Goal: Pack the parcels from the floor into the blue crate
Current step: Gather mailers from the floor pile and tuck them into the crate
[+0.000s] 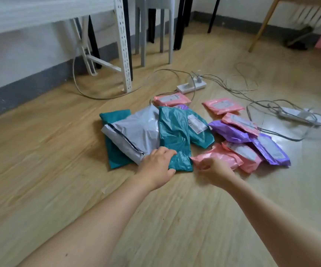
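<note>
While the parcels lie heaped on the wooden floor (40,151), the left hand (156,168) rests with loosely spread fingers on the teal parcel (175,135), whose long axis runs away from the person; the right hand (215,170) pinches the near pink parcel (221,157)

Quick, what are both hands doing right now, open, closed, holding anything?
Left hand: open, resting on the near end of the teal plastic mailer bag.
Right hand: closing on the pink plastic mailer bag; grip cannot be told.
</note>
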